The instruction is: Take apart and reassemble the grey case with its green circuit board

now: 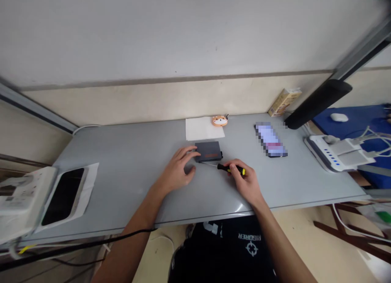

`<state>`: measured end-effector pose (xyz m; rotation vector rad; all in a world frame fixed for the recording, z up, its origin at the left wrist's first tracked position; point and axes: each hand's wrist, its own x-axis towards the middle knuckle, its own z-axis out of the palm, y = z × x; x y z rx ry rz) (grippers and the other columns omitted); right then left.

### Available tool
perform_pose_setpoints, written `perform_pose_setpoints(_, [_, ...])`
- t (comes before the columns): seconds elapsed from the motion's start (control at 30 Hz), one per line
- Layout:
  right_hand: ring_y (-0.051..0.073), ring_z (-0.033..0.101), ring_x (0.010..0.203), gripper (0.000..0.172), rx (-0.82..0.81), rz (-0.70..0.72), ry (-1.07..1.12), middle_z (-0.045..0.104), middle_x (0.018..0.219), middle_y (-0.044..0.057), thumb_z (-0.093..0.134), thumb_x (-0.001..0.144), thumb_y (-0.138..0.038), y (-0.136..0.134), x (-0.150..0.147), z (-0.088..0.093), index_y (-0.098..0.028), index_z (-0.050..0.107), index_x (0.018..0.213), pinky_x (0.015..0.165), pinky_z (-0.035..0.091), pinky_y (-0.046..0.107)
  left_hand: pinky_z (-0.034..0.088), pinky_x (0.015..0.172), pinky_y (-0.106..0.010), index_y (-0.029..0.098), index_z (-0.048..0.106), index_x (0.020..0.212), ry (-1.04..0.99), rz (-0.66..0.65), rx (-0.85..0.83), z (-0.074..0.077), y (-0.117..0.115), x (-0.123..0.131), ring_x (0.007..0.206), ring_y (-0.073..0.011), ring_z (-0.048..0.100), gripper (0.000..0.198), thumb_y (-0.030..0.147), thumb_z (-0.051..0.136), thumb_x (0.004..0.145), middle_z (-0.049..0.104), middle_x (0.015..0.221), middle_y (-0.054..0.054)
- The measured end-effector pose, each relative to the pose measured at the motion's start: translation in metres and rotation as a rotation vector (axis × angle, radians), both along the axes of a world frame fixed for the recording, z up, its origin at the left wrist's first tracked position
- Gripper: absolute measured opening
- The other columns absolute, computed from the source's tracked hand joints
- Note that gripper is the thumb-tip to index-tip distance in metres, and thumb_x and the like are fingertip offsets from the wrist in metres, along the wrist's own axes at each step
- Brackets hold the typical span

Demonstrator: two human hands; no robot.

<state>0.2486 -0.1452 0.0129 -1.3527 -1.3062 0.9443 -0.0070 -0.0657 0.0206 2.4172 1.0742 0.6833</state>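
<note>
A small dark grey box (208, 149) with reddish lettering and a row of slots along its front edge lies on the grey desk. My left hand (180, 168) is beside its left end, fingers apart, with fingertips at the box's left edge. My right hand (244, 177) is wrapped round the black and yellow handle of a screwdriver (224, 167). The screwdriver's thin shaft points left, its tip close to the front left part of the box. Whether the tip touches the box I cannot tell.
Behind the box lie a white paper (198, 129) and an orange animal-faced case (220, 120). A lit phone (271, 139) lies to the right, near a power strip (328, 152) and a black cylinder (317, 104). On the left are a dark phone (63, 195) and a white power strip (23, 197).
</note>
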Motion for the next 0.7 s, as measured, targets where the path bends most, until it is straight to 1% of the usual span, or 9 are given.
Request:
perform_pose_setpoints(0.13, [0.019,0.066,0.09,0.028,-0.011,-0.021,0.04,0.073,0.097,0.004,0.056,0.1,-0.045,-0.002,0.003,-0.001,-0.026,0.075,0.096,0.074,0.054,0.029,0.046,0.113,-0.049,0.027,0.063,0.125,0.017,0.007,0.023,0.0,0.0,0.004,0.133,-0.0285,0.052,0.035,0.018,0.063,0.091,0.056,0.141,-0.009])
perform_pose_setpoints(0.23, [0.019,0.066,0.087,0.029,-0.005,-0.03,0.062,0.073,0.096,0.005,0.055,0.1,-0.046,-0.003,0.004,-0.001,-0.025,0.075,0.094,0.074,0.055,0.03,0.051,0.105,-0.044,0.026,0.068,0.114,-0.014,0.016,0.07,-0.003,0.002,0.009,0.117,-0.0251,0.06,0.019,0.027,0.064,0.096,0.063,0.123,-0.008])
perform_pose_setpoints(0.3, [0.019,0.066,0.085,0.029,0.001,-0.029,0.069,0.073,0.095,0.005,0.055,0.1,-0.046,-0.003,0.005,0.001,-0.025,0.074,0.093,0.073,0.055,0.03,0.052,0.099,-0.041,0.026,0.07,0.105,-0.061,0.01,0.089,-0.007,0.003,0.01,0.106,-0.0218,0.063,0.011,0.029,0.061,0.1,0.067,0.111,-0.006])
perform_pose_setpoints(0.4, [0.019,0.065,0.082,0.029,0.002,-0.028,0.088,0.073,0.095,0.005,0.056,0.099,-0.046,-0.001,0.006,0.001,-0.024,0.074,0.093,0.073,0.055,0.03,0.052,0.092,-0.038,0.025,0.07,0.097,-0.116,-0.005,0.051,-0.01,0.003,0.006,0.094,-0.0197,0.064,0.015,0.03,0.057,0.103,0.07,0.098,-0.004])
perform_pose_setpoints(0.47, [0.018,0.064,0.079,0.03,0.0,-0.046,0.118,0.072,0.093,0.005,0.056,0.099,-0.047,0.0,0.008,-0.002,-0.024,0.074,0.093,0.073,0.054,0.03,0.053,0.086,-0.035,0.025,0.07,0.095,-0.161,0.029,0.021,-0.01,0.009,0.002,0.09,-0.0193,0.064,0.017,0.031,0.056,0.103,0.07,0.092,-0.003])
perform_pose_setpoints(0.5, [0.018,0.063,0.077,0.031,-0.003,-0.066,0.142,0.072,0.092,0.005,0.055,0.099,-0.047,0.0,0.009,-0.005,-0.024,0.074,0.093,0.072,0.054,0.031,0.053,0.083,-0.034,0.025,0.07,0.094,-0.184,0.059,0.015,-0.01,0.015,0.0,0.088,-0.0191,0.064,0.018,0.031,0.056,0.103,0.071,0.091,-0.003])
perform_pose_setpoints(0.57, [0.017,0.062,0.073,0.031,-0.011,-0.126,0.212,0.072,0.088,0.004,0.055,0.099,-0.048,0.001,0.01,-0.011,-0.023,0.073,0.093,0.07,0.052,0.031,0.052,0.08,-0.033,0.025,0.071,0.092,-0.21,0.125,0.028,-0.007,0.035,-0.001,0.086,-0.0189,0.064,0.017,0.032,0.059,0.102,0.072,0.089,-0.002])
perform_pose_setpoints(0.63, [0.017,0.061,0.07,0.031,-0.016,-0.183,0.304,0.072,0.086,0.003,0.056,0.098,-0.049,0.001,0.011,-0.016,-0.023,0.073,0.094,0.069,0.052,0.032,0.051,0.084,-0.035,0.025,0.073,0.09,-0.18,0.157,0.063,-0.004,0.065,0.004,0.089,-0.0204,0.065,0.017,0.033,0.061,0.1,0.073,0.09,-0.003])
perform_pose_setpoints(0.7, [0.017,0.061,0.068,0.03,-0.015,-0.202,0.395,0.071,0.084,0.003,0.058,0.097,-0.049,0.005,0.011,-0.018,-0.023,0.072,0.093,0.068,0.052,0.032,0.05,0.087,-0.036,0.024,0.075,0.088,-0.138,0.179,0.089,-0.005,0.097,0.012,0.094,-0.0219,0.064,0.016,0.031,0.064,0.097,0.073,0.091,-0.003])
